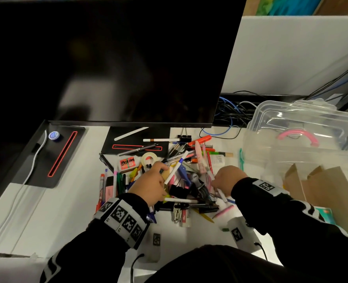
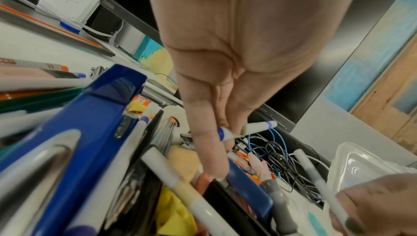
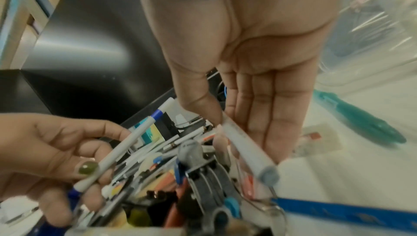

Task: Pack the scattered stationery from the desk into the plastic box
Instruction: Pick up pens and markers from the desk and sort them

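A heap of pens, markers, clips and a tape roll (image 1: 148, 159) lies mid-desk. My left hand (image 1: 162, 170) pinches a white pen with a blue cap (image 1: 175, 170) at the heap's left side; the left wrist view shows that pen (image 2: 257, 127) between the fingertips of this hand (image 2: 225, 137). My right hand (image 1: 215, 183) is at the heap's right side. Its thumb and forefinger pinch a white pen with a grey end (image 3: 244, 144), and the hand (image 3: 222, 123) holds it just above the pile. The clear plastic box (image 1: 259, 119) with a pink handle stands to the right, lid on.
A dark monitor (image 1: 118, 58) looms behind the heap, its black stand base (image 1: 136, 144) under some pens. Cables (image 1: 230, 117) tangle behind the box. An open cardboard box (image 1: 322, 190) sits at the right front. A teal pen (image 1: 241, 160) lies beside the plastic box.
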Available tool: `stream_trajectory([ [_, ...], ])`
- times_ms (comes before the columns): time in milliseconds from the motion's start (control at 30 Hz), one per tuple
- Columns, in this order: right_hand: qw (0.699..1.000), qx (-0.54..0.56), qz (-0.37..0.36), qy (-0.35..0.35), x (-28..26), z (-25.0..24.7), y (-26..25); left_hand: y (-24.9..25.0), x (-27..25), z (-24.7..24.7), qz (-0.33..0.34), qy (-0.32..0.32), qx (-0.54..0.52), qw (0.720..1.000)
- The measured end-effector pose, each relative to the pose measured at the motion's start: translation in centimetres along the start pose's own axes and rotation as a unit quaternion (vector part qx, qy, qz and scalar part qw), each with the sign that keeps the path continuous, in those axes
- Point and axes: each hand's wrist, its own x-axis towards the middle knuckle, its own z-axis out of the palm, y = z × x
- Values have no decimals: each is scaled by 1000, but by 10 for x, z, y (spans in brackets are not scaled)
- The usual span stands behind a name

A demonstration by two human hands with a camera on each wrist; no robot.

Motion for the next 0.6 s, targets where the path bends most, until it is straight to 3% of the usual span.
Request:
stream_trajectory([
  [67,990,137,-2,20,-5,-6,-1,4,-1,1,3,-8,-24,1000],
  [167,949,314,-22,1,-13,-12,-10,11,-3,3,-3,-8,-79,997],
  [367,906,416,-65,-46,-24,-13,-31,23,-3,8,16,-32,-100,994],
  [467,870,482,-66,-77,-29,-13,-39,26,-3,11,34,-47,-71,996],
  [600,887,453,-78,-45,-25,-7,-46,27,-2,14,66,-45,-24,996],
])
